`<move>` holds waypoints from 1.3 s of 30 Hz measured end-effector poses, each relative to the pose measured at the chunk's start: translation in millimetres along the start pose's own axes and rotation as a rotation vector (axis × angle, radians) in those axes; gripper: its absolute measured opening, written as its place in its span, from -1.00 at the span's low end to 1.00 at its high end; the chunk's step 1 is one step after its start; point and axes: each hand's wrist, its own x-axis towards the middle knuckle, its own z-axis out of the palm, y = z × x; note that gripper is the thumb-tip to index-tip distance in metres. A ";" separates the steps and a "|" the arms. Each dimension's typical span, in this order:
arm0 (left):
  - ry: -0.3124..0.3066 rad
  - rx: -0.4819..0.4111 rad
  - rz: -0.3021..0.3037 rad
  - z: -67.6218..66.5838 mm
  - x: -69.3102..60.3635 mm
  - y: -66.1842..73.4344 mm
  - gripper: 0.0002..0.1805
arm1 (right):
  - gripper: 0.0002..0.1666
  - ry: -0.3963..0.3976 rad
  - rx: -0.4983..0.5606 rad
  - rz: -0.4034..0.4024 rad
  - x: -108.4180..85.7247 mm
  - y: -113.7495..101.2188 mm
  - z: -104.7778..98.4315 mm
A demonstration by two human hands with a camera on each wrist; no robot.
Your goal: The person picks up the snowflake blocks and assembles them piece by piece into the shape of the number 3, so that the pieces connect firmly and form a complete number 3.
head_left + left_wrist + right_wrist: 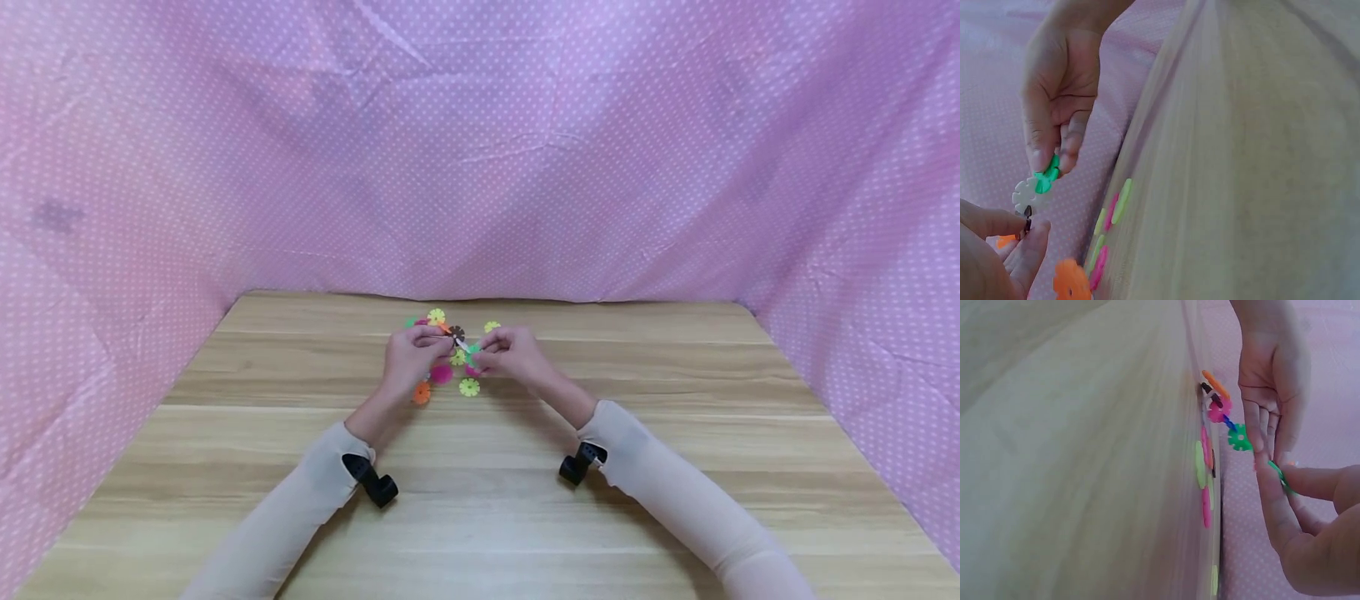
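Note:
Both hands meet over the far middle of the table, among notched plastic snowflake discs. My left hand [408,360] pinches a dark brown snowflake disc [1027,217] between thumb and fingers. A white snowflake disc [1023,195] joins it, spanning toward a green snowflake disc [1046,179]. That green disc is pinched by my right hand [516,358]; whether it is fully slotted into the white one I cannot tell. By the left hand in the right wrist view, a linked row shows another green disc [1240,438], a blue disc [1229,422] and a pink disc [1219,410].
Several loose discs lie under and around the hands, among them a yellow disc [469,387], an orange disc [422,392] and a magenta disc [442,374]. A pink dotted cloth [480,167] hangs behind the wooden table [480,517].

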 end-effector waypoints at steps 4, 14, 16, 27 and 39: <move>-0.018 -0.092 -0.047 -2.2 5.6 -0.5 -0.75 | -0.80 -0.076 -0.032 -0.019 2.1 1.5 1.4; -0.098 0.031 -0.098 -22.3 18.6 5.4 -0.72 | -0.73 -0.088 -0.256 0.015 10.0 0.4 -15.0; -0.117 0.057 -0.096 -26.5 21.9 6.5 -0.71 | -0.74 -0.099 -0.320 0.015 13.3 0.3 -19.1; -0.212 0.175 -0.054 -30.3 30.2 1.7 -0.71 | -0.63 -0.296 -0.546 -0.144 32.1 12.6 -19.9; -0.252 0.210 0.071 -20.0 28.4 -4.5 -0.71 | -0.70 -0.290 -0.613 -0.060 34.2 6.6 -19.3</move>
